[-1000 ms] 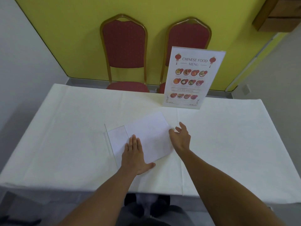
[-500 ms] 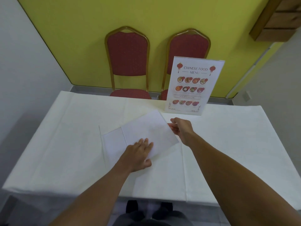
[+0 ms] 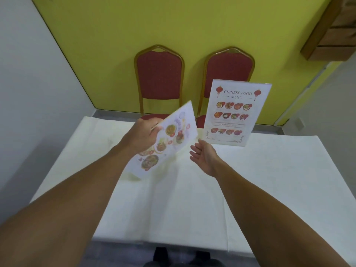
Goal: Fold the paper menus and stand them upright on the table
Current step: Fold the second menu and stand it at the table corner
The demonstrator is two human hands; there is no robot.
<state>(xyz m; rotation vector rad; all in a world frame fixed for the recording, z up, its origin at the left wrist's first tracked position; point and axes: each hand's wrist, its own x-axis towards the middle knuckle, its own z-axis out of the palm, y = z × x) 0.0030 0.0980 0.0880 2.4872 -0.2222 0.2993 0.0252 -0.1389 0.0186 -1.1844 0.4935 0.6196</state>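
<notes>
My left hand (image 3: pixel 144 135) grips a folded paper menu (image 3: pixel 169 143) by its upper left edge and holds it tilted above the table, printed food pictures facing me. Its lower corner hangs close to the white tablecloth (image 3: pixel 269 189). My right hand (image 3: pixel 204 155) is just right of the menu, palm up, fingers apart, holding nothing and not touching the paper. A second menu (image 3: pixel 238 112), titled "Chinese Food Menu", stands upright at the far edge of the table, right of centre.
Two red padded chairs with gold frames (image 3: pixel 159 78) (image 3: pixel 229 74) stand behind the table against a yellow wall. A wooden shelf (image 3: pixel 331 35) hangs at the upper right. The table's near edge (image 3: pixel 173 241) is just above my feet.
The menu lay flat, blank side up, under both hands. My left hand has now lifted and turned it so the printed side shows. My right hand has let go and opened.
</notes>
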